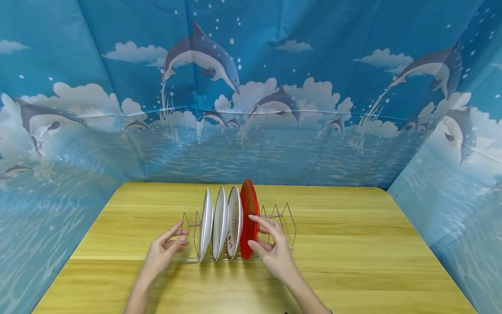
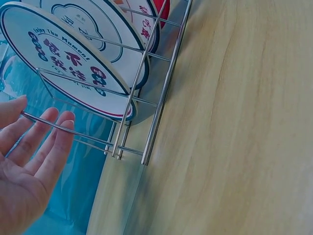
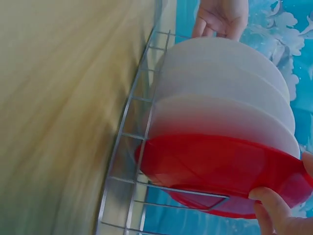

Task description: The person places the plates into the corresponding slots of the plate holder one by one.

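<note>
A wire dish rack (image 2: 157,104) stands on the table with plates upright in it. At its left end, my left hand (image 1: 162,249) holds the end wire between thumb and fingers. A red plate (image 1: 247,196) is the rightmost one in the rack. My right hand (image 1: 276,253) pinches this plate near its right side, thumb and index finger on it. Left of it stand three white plates (image 1: 205,229); the left wrist view shows printed lettering and dark rims on them. In the right wrist view, the red plate (image 3: 210,161) partly hides the white ones.
The rack's slots right of the red plate (image 1: 276,213) hold no plate. Beneath everything is a yellow wood-grain table (image 1: 353,253). A blue curtain (image 1: 251,148) printed with dolphins hangs behind the table and along both sides.
</note>
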Tool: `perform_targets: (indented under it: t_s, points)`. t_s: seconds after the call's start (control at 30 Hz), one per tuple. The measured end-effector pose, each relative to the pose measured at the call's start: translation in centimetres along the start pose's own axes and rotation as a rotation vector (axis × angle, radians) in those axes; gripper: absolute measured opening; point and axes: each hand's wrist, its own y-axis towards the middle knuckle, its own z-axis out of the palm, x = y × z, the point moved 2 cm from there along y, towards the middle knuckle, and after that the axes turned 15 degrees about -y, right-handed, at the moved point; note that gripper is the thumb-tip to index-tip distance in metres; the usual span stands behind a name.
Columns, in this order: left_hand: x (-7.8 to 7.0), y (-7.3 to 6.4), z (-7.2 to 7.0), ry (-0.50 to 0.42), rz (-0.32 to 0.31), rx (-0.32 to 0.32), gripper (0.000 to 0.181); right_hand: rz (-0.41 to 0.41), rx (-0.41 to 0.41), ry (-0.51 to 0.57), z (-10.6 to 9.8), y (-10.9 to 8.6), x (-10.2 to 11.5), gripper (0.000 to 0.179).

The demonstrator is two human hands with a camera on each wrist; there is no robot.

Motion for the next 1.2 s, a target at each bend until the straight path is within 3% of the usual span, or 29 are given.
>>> perform_targets:
  t_s: [0.27,0.4,0.5,0.6,0.67,0.77,0.97,1.07,1.2]
  points:
    - [0.2,0.1,-0.2,0.001,-0.010,-0.001,0.049,-0.033,-0.030,-0.004,0.4,-0.4,-0.2,0.052]
    - [0.1,0.1,-0.3,-0.007,-0.028,0.003,0.049,-0.100,-0.060,-0.035,0.2,-0.8,-0.2,0.052]
    - [-0.1,0.1,-0.4,0.010,-0.014,0.011,0.048,-0.200,-0.180,-0.078,-0.3,-0.9,-0.6,0.050]
    - [-0.3,0.5,-0.7,0.070,0.030,0.013,0.046,-0.249,-0.409,-0.211,-1.4,-0.8,-1.7,0.045]
    - [-0.3,0.9,-1.1,0.113,0.054,0.006,0.045,-0.217,-0.558,-0.314,-2.1,-0.7,-2.7,0.043]
    - [-0.2,1.8,-1.7,0.148,0.047,0.012,0.047,-0.102,-0.653,-0.423,-2.7,-0.7,-4.1,0.044]
    - [0.4,3.6,-2.4,0.131,-0.037,0.110,0.052,0.083,-0.606,-0.487,-2.7,-0.7,-5.9,0.047]
    - [0.9,4.3,-2.5,0.119,-0.049,0.184,0.051,0.119,-0.591,-0.499,-2.5,-0.5,-6.4,0.044]
    - [1.3,4.6,-2.3,0.073,-0.042,0.218,0.049,0.116,-0.591,-0.501,-2.6,-0.1,-7.0,0.040]
